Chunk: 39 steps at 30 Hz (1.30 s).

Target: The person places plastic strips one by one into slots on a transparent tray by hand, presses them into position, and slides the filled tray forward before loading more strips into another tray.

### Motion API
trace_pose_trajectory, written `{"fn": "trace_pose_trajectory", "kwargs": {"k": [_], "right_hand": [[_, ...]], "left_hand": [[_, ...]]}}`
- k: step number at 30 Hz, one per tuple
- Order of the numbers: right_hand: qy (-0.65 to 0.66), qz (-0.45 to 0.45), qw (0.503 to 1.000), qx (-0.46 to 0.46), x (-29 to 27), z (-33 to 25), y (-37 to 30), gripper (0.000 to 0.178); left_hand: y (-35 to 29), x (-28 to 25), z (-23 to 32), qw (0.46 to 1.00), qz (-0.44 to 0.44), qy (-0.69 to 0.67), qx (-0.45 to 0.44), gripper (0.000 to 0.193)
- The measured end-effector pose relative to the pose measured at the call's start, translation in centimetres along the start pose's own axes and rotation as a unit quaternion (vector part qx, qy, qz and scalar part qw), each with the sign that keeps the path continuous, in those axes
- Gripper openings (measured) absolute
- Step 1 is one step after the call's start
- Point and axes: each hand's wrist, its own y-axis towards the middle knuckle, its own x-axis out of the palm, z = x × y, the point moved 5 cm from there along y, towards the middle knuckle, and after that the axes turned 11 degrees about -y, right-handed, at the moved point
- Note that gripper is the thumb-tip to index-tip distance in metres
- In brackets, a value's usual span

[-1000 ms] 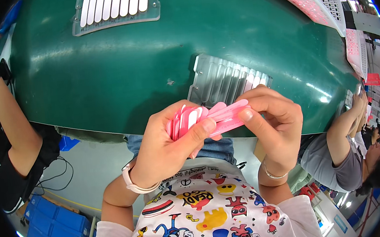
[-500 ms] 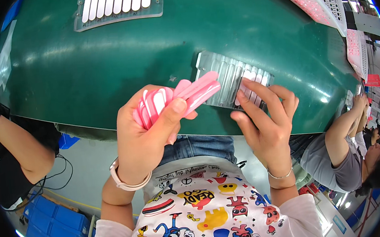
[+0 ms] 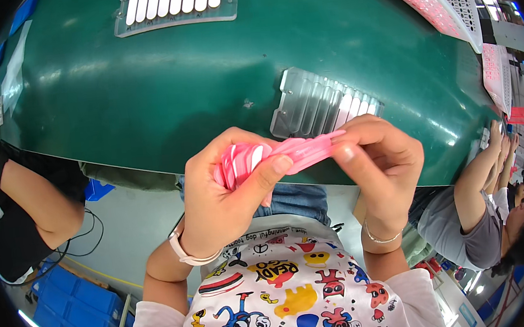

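The left hand [image 3: 217, 180] grasps a bundle of pink strips [image 3: 305, 153] near the front edge of the green table [image 3: 144, 99]; the right hand [image 3: 386, 162] pinches the bundle's end. A partly filled clear tray [image 3: 296, 107] lies just beyond. A second tray [image 3: 176, 24] lies farther left. Blue crates [image 3: 77, 298] stand at lower left, beside the grey floor [image 3: 132, 215].

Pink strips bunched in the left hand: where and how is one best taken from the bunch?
Likely by the protruding right ends of the pink strips, in a pinch from the right: the left hand closes around the rest of the bunch, while these slim, flat ends point toward the right hand.
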Motion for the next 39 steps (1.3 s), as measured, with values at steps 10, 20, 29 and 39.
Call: {"fn": "trace_pose_trajectory", "kwargs": {"k": [10, 20, 29, 39], "right_hand": [[-0.425, 0.145, 0.866, -0.219, -0.8, -1.6, -0.4, 0.019], [-0.518, 0.072, 0.839, -0.151, 0.9, -0.8, -1.5, 0.021], [-0.147, 0.061, 0.986, -0.058, 0.8, -1.1, -0.4, 0.033], [0.005, 0.017, 0.997, -0.077, 0.4, -0.5, 0.2, 0.016]], "left_hand": [[0.6, -0.4, 0.1, 0.998, 0.044, 0.013, 0.053, 0.02], [0.2, -1.0, 0.1, 0.998, 0.048, -0.022, 0.025, 0.014], [-0.1, 0.5, -0.4, 0.999, 0.034, -0.02, 0.014, 0.018], [0.3, 0.4, -0.4, 0.997, -0.008, -0.078, -0.008, 0.014]]}}
